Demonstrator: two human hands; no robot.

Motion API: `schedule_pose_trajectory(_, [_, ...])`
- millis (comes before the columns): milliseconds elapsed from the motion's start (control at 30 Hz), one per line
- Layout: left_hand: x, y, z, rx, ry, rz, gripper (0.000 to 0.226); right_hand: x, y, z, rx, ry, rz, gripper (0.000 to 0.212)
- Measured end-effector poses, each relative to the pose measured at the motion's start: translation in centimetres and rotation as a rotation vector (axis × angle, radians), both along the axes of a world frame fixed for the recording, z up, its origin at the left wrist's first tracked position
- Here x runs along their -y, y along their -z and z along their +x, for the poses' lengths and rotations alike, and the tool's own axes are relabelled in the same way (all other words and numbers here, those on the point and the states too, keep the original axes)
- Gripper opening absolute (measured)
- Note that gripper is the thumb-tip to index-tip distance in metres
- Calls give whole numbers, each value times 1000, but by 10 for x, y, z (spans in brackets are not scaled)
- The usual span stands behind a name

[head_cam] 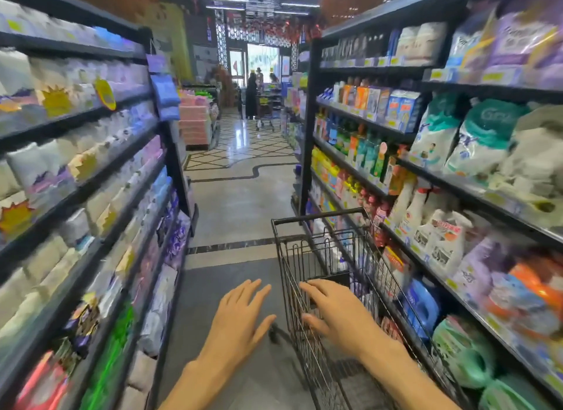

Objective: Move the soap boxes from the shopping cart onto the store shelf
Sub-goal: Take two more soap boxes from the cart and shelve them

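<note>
A black wire shopping cart (316, 226) stands in the aisle, close against the right-hand store shelf (475, 196). I see no soap boxes inside the cart; its bottom is partly hidden by my right arm. My left hand (240, 315) hovers open over the floor just left of the cart, holding nothing. My right hand (335, 312) is open with fingers spread, over the cart's near left wall, and I cannot tell whether it touches the wire.
Tall shelves line both sides of the narrow aisle: packs on the left (76, 171), bottles and detergent bags on the right. The tiled floor (240, 196) runs ahead to the store entrance, where people (253, 95) stand with another cart (265, 113).
</note>
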State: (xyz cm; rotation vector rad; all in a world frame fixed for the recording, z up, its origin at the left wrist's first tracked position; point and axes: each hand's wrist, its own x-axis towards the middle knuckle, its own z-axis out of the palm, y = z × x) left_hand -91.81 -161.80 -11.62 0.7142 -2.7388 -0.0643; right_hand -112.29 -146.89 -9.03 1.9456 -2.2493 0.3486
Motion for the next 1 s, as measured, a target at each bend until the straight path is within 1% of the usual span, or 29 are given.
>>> schedule_pose_trajectory(167, [67,13,-108,20,225,-4,70,26,11,-67,-9,241,22,66])
schedule_pose_trajectory(333, [108,20,-214,71,523,48,65,26,24,-120,66,557,47,66])
schedule_pose_trajectory(467, [111,23,-278,79,744,29,61,12,19,-132,106,784,61,66])
schedule_pose_trajectory(533, [103,33,-307,114,845,54,60,1,22,-134,122,877,51,63])
schedule_pose_trajectory(600, [88,43,-332,152,935,78,61,-16,34,-136,181,975,69,63])
schedule_pose_trajectory(700, [61,63,-371,183,1080,78,57,-35,50,-147,214,1119,94,64])
schedule_pose_trajectory(833, [23,80,-411,200,1173,105,56,-61,70,-162,260,1238,107,65])
schedule_pose_trajectory(900, [6,90,-428,250,1203,116,55,-73,80,-173,313,1299,85,64])
schedule_pose_trajectory(1000, [-7,117,-453,345,1223,104,57,-82,103,-193,405,1332,122,64])
